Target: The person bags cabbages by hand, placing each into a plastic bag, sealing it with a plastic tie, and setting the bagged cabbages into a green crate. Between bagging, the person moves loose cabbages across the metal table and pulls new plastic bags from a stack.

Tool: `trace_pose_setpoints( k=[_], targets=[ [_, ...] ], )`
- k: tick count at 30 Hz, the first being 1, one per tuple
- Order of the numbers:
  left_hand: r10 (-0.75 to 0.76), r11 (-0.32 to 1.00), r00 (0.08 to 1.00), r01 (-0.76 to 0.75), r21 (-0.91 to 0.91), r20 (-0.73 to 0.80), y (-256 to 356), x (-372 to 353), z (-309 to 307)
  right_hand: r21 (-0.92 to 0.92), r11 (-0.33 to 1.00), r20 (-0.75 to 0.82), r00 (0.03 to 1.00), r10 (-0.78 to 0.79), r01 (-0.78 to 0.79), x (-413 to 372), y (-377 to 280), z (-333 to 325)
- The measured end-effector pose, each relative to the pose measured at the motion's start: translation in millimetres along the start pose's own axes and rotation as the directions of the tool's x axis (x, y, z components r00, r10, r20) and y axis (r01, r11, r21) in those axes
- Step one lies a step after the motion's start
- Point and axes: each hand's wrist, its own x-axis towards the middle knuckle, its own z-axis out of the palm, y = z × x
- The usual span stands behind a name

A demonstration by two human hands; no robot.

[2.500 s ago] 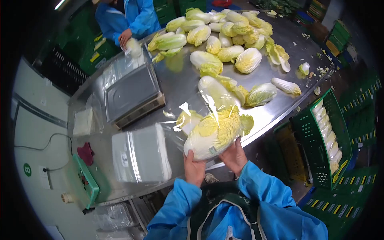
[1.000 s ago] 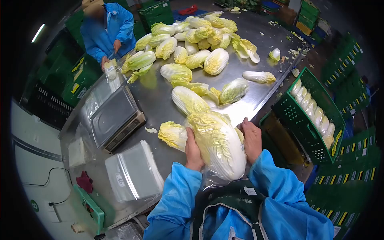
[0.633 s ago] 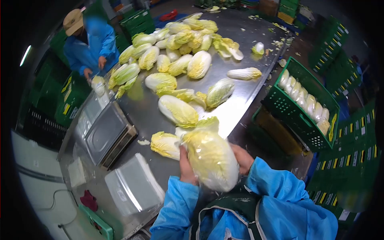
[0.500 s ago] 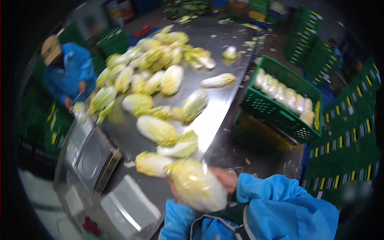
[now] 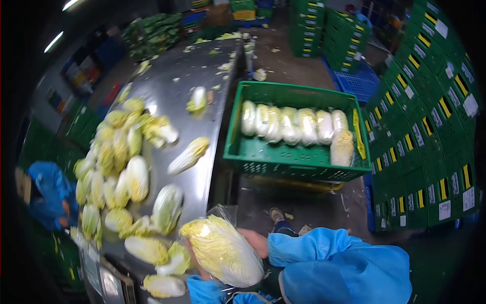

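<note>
A napa cabbage (image 5: 223, 251) in clear plastic film is held between my two hands in front of my body, over the near edge of the metal table. My left hand (image 5: 196, 259) grips its left side, mostly hidden behind it. On the right, my right hand (image 5: 254, 242) presses against the cabbage, its fingertips partly out of sight. Loose film stands up at the cabbage's far end. Beyond it, a green crate (image 5: 298, 165) holds a row of wrapped cabbages (image 5: 290, 125) and one more cabbage (image 5: 342, 148) in front of them at the right end.
Loose cabbages (image 5: 119, 157) are heaped on the metal table (image 5: 195, 195) to my left. A co-worker in a blue jacket (image 5: 50, 190) stands at the far left. Tall stacks of green crates (image 5: 430, 131) rise on the right. A scale (image 5: 109, 283) sits at the lower left.
My view has swung right, bringing the green crate to the centre. The wrapped cabbage remains in both hands, turned somewhat. The table and its heap have shifted left in view.
</note>
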Motion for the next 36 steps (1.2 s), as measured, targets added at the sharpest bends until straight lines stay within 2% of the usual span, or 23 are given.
trace_pose_setpoints(
  k=[3,4,5,7,9,12,14,17,19,20,22,23,24,25,27,28,29,30,31,32,33,35,36],
  targets=[
    [0.069,0.971,0.997,-0.071,0.229,0.019,4.2,77.1,69.6,-0.223,0.928,-0.105,0.94,-0.326,0.297,-12.2,-92.8,-34.8],
    [0.1,0.984,0.995,-0.103,0.148,0.031,4.7,97.2,104.6,-0.259,0.895,-0.153,0.899,-0.409,0.363,-17.4,-122.0,-48.2],
    [0.131,0.989,0.99,-0.134,0.066,0.042,5.2,117.1,139.4,-0.171,0.913,-0.241,0.882,-0.404,0.371,-22.3,-155.6,-69.1],
    [0.204,0.938,0.973,-0.225,0.265,0.103,-0.3,150.0,193.6,0.043,0.876,-0.25,0.854,-0.456,0.48,-36.3,-215.9,-119.2],
    [0.081,0.941,0.955,-0.167,0.295,0.284,-11.1,174.5,255.8,-0.002,0.738,-0.162,0.728,-0.666,0.675,-78.6,-268.3,-145.3],
    [-0.249,0.933,0.867,0.095,0.348,0.432,-75.8,212.4,338.7,-0.218,0.672,-0.348,0.587,-0.731,0.708,-109.4,-312.0,-189.5],
    [-0.413,0.901,0.782,0.274,0.338,0.467,-141.5,234.5,376.5,-0.217,0.756,-0.571,0.548,-0.612,0.618,-117.3,-321.0,-232.5],
    [-0.521,0.849,0.723,0.387,0.359,0.453,-237.5,255.2,393.4,-0.092,0.817,-0.59,0.63,-0.505,0.569,-128.8,-315.7,-312.0],
    [-0.571,0.817,0.706,0.44,0.373,0.419,-288.9,258.7,393.3,-0.072,0.846,-0.667,0.605,-0.435,0.529,-133.0,-305.9,-345.1],
    [-0.562,0.818,0.73,0.421,0.393,0.388,-308.5,257.4,388.3,-0.049,0.871,-0.729,0.578,-0.365,0.489,-131.6,-296.0,-362.4],
    [-0.507,0.835,0.784,0.344,0.429,0.358,-346.0,260.5,375.6,-0.41,0.858,-0.744,0.431,-0.512,0.31,-119.1,-268.2,-421.0],
    [-0.468,0.827,0.794,0.238,0.51,0.388,-335.5,256.4,380.5,-0.508,0.857,-0.797,0.332,-0.505,0.085,-124.2,-264.0,-417.8],
    [-0.425,0.796,0.813,0.126,0.592,0.398,-321.4,256.1,383.3,-0.391,0.915,-0.896,0.268,-0.353,-0.101,-131.1,-264.5,-421.4],
    [-0.33,0.74,0.828,-0.071,0.669,0.453,-341.0,260.8,373.6,-0.46,0.849,-0.881,0.253,-0.4,-0.261,-143.0,-271.8,-400.2],
    [-0.367,0.782,0.789,-0.025,0.623,0.492,-333.9,261.2,377.0,-0.817,0.209,-0.4,0.265,-0.877,-0.538,-179.5,-254.4,-411.1],
    [-0.407,0.778,0.791,0.038,0.627,0.457,-344.4,260.0,379.9,-0.704,0.438,-0.668,0.312,-0.675,-0.559,-188.4,-298.3,-322.3],
    [-0.445,0.772,0.79,0.101,0.628,0.421,-358.4,258.8,382.3,-0.75,0.43,-0.584,0.2,-0.786,-0.503,-197.8,-304.3,-312.4],
    [-0.375,0.73,0.827,-0.015,0.683,0.419,-360.3,253.8,388.5,-0.879,0.337,-0.397,0.124,-0.91,-0.337,-200.4,-308.1,-297.8],
    [-0.483,0.678,0.762,0.014,0.735,0.432,-342.4,256.6,390.9,-0.904,0.081,-0.177,0.195,-0.965,-0.419,-199.1,-321.1,-278.8],
    [-0.605,0.52,0.736,0.075,0.851,0.305,-301.5,254.5,401.3,-0.916,0.034,-0.138,0.231,-0.963,-0.401,-180.7,-331.0,-251.5],
    [-0.61,0.533,0.721,0.066,0.844,0.329,-289.5,257.3,401.7,-0.927,-0.004,-0.106,0.272,-0.957,-0.374,-166.7,-333.1,-262.8],
    [-0.576,0.559,0.744,0.056,0.827,0.339,-274.2,259.9,393.3,-0.941,0.117,-0.277,0.522,-0.807,-0.318,-144.7,-336.8,-324.8],
    [-0.504,0.476,0.781,-0.106,0.873,0.369,-266.5,257.3,385.4,-0.899,-0.166,-0.137,0.621,-0.772,-0.406,-145.7,-349.2,-358.3]
  ],
)
